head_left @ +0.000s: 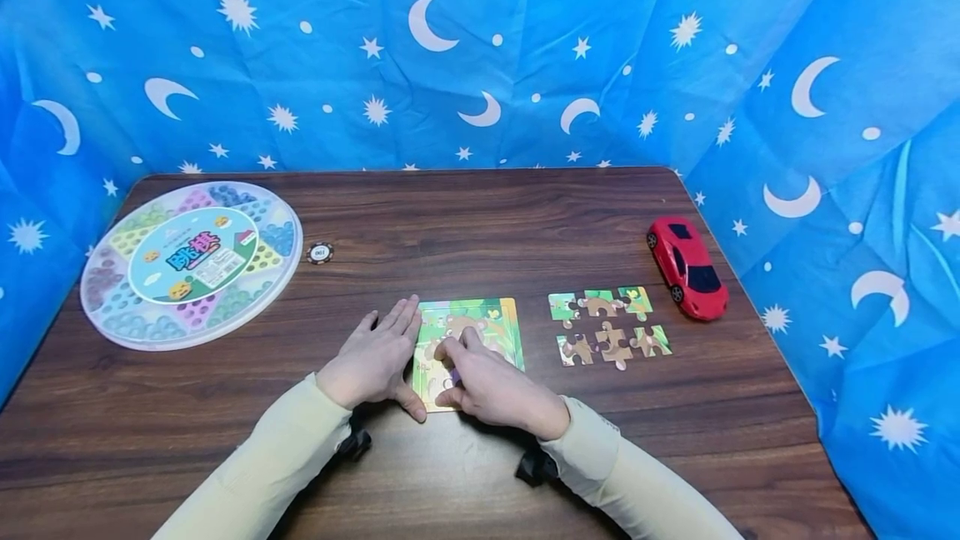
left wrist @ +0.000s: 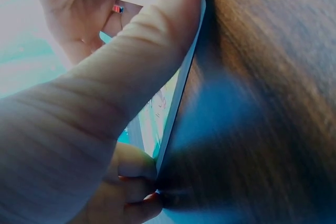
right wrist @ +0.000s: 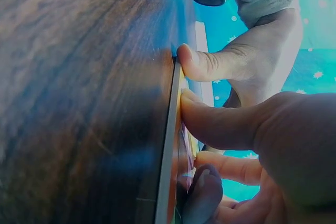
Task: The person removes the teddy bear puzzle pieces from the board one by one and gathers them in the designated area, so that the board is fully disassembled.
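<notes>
Fingers (head_left: 397, 319) of the left hand (head_left: 371, 365) are held pretty much straight, nothing grasped; the right hand's (head_left: 491, 386) are bent, and whether a piece is pinched can't really be told. Everything's laid on a wood-grain counter (head_left: 450, 232). A big round game box (head_left: 288, 261) is parked at far left. The puzzle board (head_left: 516, 327) is set flat in the middle, steadied along its left edge by the left hand and partly covered by the right. It's squarish, so no long axis can be picked out, but the pictured animal's head is pointed at the far edge. Off right, a red toy car (head_left: 690, 269) is angled far-left to near-right. Six loose puzzle pieces (head_left: 613, 342) are spread between board and car. A poker chip (head_left: 320, 252) is left beside the box.
</notes>
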The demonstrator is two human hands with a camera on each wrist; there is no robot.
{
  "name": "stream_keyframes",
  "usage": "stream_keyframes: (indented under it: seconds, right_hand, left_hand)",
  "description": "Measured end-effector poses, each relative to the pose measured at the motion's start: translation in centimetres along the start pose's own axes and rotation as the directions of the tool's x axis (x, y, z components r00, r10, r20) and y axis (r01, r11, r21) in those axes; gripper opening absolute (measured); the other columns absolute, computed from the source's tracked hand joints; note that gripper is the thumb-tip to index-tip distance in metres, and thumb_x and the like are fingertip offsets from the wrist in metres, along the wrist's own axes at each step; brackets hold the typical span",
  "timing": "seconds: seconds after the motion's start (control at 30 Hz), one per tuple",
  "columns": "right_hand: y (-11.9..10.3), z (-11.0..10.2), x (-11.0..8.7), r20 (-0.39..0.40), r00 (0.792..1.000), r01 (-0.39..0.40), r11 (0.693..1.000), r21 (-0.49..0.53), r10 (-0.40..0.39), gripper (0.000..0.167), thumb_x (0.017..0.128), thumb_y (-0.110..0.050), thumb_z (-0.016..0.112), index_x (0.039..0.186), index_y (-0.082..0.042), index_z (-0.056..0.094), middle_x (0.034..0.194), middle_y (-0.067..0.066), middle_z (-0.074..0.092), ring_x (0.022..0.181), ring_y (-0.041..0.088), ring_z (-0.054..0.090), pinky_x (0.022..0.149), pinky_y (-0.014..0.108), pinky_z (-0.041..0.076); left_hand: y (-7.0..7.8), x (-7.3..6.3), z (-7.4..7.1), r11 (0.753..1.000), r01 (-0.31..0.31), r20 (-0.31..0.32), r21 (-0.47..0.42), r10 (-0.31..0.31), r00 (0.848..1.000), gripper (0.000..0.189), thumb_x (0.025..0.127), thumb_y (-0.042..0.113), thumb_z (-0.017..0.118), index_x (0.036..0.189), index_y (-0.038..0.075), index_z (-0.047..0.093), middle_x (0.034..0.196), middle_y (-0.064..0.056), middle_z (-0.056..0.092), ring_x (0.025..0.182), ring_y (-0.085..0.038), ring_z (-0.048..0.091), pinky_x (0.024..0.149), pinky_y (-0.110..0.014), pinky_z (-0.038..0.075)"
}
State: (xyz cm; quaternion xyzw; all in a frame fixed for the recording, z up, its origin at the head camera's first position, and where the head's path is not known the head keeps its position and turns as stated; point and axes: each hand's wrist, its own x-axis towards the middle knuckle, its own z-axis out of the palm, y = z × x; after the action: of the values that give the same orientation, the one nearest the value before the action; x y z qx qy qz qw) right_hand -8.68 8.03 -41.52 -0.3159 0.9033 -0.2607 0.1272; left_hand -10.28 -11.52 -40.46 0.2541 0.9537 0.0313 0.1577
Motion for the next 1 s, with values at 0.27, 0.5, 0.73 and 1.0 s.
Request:
stream_keyframes:
  seconds: [0.27,0.5,0.73,1.0]
  right_hand:
    - [0.08,-0.02,0.01,-0.004,1.000,0.021,1.000,0.008,-0.021,0.040,0.084,-0.026,0.077,0.113,-0.008,0.056,0.098,0.005,0.047,0.077,0.008,0.055,0.065,0.022,0.049]
    - [-0.02,-0.10,0.05,-0.003,1.000,0.019,1.000,-0.001,-0.019,0.039,0.083,-0.026,0.077,0.110,-0.008,0.057,0.097,0.005,0.047,0.077,0.008,0.058,0.065,0.022,0.050]
    - [0.03,-0.12,0.13,-0.013,0.999,0.039,0.999,-0.022,-0.040,0.038,0.082,-0.028,0.077,0.107,-0.007,0.057,0.095,0.005,0.047,0.075,0.009,0.054,0.061,0.022,0.048]
    - [-0.05,-0.14,0.20,-0.005,1.000,0.020,0.999,-0.034,-0.020,0.042,0.082,-0.029,0.077,0.111,-0.008,0.055,0.093,0.002,0.046,0.069,0.007,0.050,0.061,0.026,0.045]
  left_hand:
    - [0.04,0.00,0.14,1.000,-0.001,-0.008,-0.009,0.001,1.000,0.141,0.047,0.075,0.076,0.148,-0.010,0.026,0.157,-0.026,0.014,0.145,-0.035,0.019,0.109,-0.060,0.026]
    - [0.02,0.02,0.10,1.000,0.002,-0.010,-0.006,-0.002,1.000,0.141,0.048,0.075,0.076,0.148,-0.010,0.026,0.157,-0.026,0.015,0.145,-0.035,0.020,0.109,-0.060,0.027]
    - [0.10,0.02,0.07,1.000,0.001,-0.008,0.003,-0.001,1.000,0.141,0.048,0.075,0.076,0.148,-0.010,0.026,0.158,-0.025,0.015,0.145,-0.035,0.019,0.109,-0.059,0.027]
    - [0.04,-0.07,0.04,1.000,0.001,-0.018,-0.001,-0.001,1.000,0.141,0.047,0.075,0.077,0.148,-0.011,0.026,0.157,-0.026,0.015,0.145,-0.035,0.020,0.109,-0.060,0.027]
